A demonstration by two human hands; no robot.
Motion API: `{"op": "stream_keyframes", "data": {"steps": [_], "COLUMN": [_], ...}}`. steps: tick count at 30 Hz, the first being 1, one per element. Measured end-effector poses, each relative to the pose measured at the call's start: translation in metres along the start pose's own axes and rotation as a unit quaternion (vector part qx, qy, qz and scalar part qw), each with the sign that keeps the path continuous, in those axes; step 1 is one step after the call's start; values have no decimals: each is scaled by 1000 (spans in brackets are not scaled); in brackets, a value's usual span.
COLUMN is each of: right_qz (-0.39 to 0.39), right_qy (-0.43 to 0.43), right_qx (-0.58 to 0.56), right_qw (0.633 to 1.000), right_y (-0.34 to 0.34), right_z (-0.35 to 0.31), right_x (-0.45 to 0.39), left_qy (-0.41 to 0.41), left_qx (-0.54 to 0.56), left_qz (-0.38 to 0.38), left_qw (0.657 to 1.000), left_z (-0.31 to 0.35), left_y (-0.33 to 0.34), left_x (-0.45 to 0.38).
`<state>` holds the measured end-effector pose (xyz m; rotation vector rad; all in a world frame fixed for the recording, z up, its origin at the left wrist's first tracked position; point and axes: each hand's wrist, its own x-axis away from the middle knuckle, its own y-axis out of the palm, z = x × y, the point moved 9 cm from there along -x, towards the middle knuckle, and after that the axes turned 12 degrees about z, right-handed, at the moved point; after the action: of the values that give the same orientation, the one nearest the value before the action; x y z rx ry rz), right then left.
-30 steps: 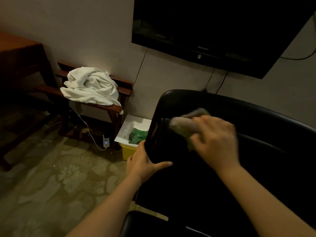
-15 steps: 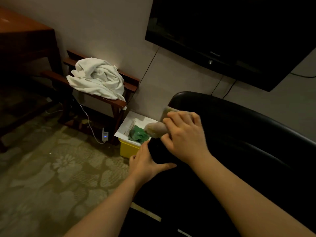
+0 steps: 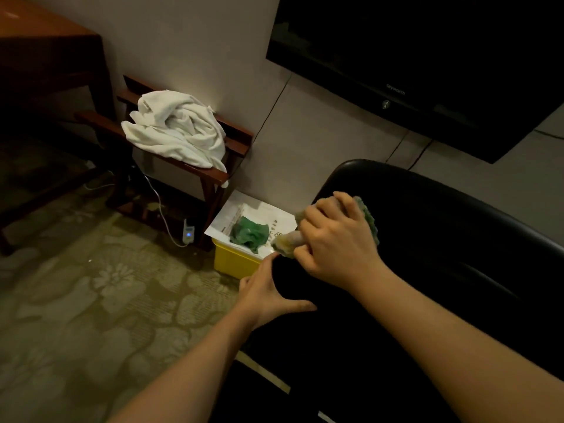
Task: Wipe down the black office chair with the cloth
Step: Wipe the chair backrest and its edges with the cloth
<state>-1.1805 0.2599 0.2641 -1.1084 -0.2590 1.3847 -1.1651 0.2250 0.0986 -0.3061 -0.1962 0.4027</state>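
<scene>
Head view: one cloth [image 3: 285, 244], crumpled, yellow-green, clenched in right hand [image 3: 338, 239] fingers and pressed on the rim of the one black chair [image 3: 442, 239]. Left hand [image 3: 268, 296] braces the chair's side, fingers straight. Two hands total.

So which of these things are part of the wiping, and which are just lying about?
In use: right hand gripping the cleaning cloth; left hand resting on the black chair.
Lying about: white towel on the wooden rack; yellow bin; television.
</scene>
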Motion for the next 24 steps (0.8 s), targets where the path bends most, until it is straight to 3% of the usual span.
{"op": "stream_keyframes", "data": {"steps": [6,10,15,21,24], "right_qz": [-67,-38,14,-34,11], "right_qy": [-35,-77,23,-19,-25], "right_qx": [1,-3,-17,-13,-14], "right_qw": [997,996,999,999,1000], "right_y": [30,12,1,29,11], "right_z": [-18,-1,10,-18,-2], "right_x": [21,7,8,23,8], "left_qy": [45,25,-5,41,27], "left_qx": [41,54,17,36,38], "left_qz": [26,31,28,36,48], "left_qw": [998,998,999,998,998], "left_z": [7,8,-6,-2,-5], "left_y": [7,6,8,10,8], "left_x": [-7,-6,-7,-10,-10]}}
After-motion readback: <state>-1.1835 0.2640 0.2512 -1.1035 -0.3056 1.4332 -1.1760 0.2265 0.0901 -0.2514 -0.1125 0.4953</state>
